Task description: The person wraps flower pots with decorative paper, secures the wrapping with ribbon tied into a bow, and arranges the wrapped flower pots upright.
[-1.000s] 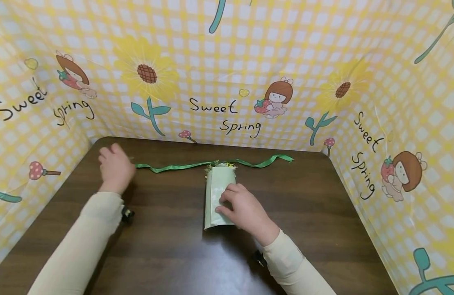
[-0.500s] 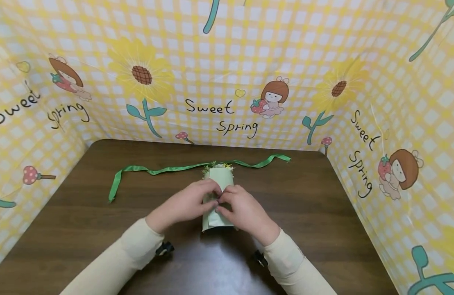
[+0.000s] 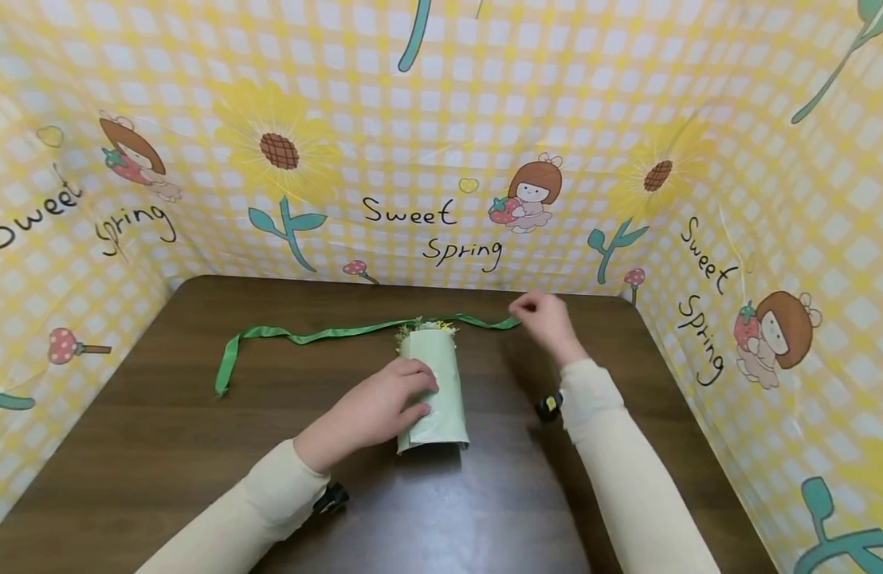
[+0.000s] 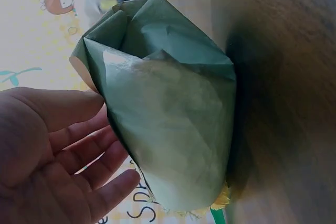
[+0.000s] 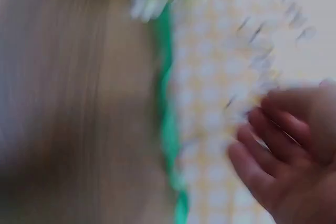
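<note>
A small bouquet in pale green wrapping paper (image 3: pixel 444 391) lies on the table, its white and yellow flower heads (image 3: pixel 434 324) at the far end. My left hand (image 3: pixel 373 405) rests on the near left side of the wrapping. In the left wrist view, the thumb (image 4: pixel 79 107) and loosely bent fingers touch the paper's edge. A long green ribbon (image 3: pixel 327 332) runs across the table, passing by the flower end. My right hand (image 3: pixel 549 325) is above the ribbon's right end, which it hides. The blurred right wrist view has its bent fingers (image 5: pixel 257 156) apart from the ribbon, holding nothing visible.
The dark brown wooden table (image 3: pixel 162 478) is enclosed on the back and both sides by a yellow checked cloth (image 3: pixel 427 119) printed with flowers and words. Black wrist cameras (image 3: pixel 331 498) sit at both cuffs.
The left hand has come from the ribbon's left end to the bouquet, leaving that end bent toward me. The right hand has left the bouquet for the ribbon's right end.
</note>
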Demonstrator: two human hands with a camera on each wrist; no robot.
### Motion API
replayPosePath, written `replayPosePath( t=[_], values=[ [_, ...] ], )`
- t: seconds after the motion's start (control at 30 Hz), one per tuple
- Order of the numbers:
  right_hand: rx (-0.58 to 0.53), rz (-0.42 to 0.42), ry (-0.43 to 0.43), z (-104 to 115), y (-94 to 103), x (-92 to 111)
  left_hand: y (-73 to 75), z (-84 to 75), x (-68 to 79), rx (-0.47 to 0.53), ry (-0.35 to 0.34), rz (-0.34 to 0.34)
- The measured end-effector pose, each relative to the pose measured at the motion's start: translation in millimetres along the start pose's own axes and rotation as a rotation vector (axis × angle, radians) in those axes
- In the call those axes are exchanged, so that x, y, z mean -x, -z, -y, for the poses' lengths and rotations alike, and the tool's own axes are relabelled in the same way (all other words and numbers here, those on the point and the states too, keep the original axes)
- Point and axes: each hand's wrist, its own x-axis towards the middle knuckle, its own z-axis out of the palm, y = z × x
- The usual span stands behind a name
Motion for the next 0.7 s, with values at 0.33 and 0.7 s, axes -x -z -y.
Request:
replayPosePath(
  t=[0.33,0.7],
  values=[
    [0.303,0.074,-0.144,-59.2,5.2,-39.3,2.0,0.2,1.9,0.019,0.009,0.009],
    [0.482,0.144,-0.128,-76.5,1.0,-32.5,1.4,1.3,3.7,0.002,0.013,0.005]
  ],
)
